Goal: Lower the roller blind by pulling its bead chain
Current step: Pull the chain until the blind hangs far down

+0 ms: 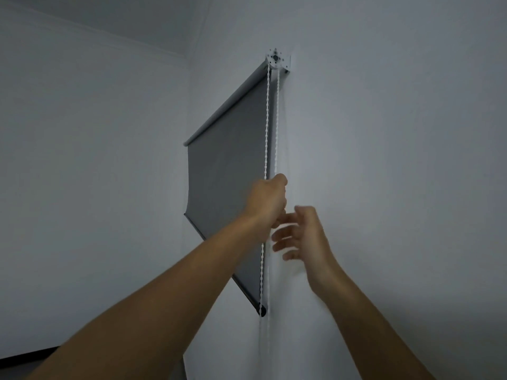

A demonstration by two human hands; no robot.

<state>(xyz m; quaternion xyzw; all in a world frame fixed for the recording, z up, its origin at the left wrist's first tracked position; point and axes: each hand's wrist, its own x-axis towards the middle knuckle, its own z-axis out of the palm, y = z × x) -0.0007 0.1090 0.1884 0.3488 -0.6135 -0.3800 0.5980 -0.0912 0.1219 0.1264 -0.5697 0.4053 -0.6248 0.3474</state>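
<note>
A grey roller blind (227, 182) hangs on the wall, seen steeply from below and to one side. Its dark bottom bar (248, 296) sits a good way down. A white bead chain (266, 124) drops in two strands from the white end bracket (276, 61) at the top. My left hand (267, 200) is raised and closed in a fist around the right strand of the chain. My right hand (300, 233) hovers just below and to the right, fingers spread and blurred, holding nothing. The chain continues down past the bottom bar along the wall.
White walls meet in a corner left of the blind, with a ceiling cornice (115, 42) above. A dark edge (27, 356) shows at the bottom left. Both forearms reach up from the lower part of the view.
</note>
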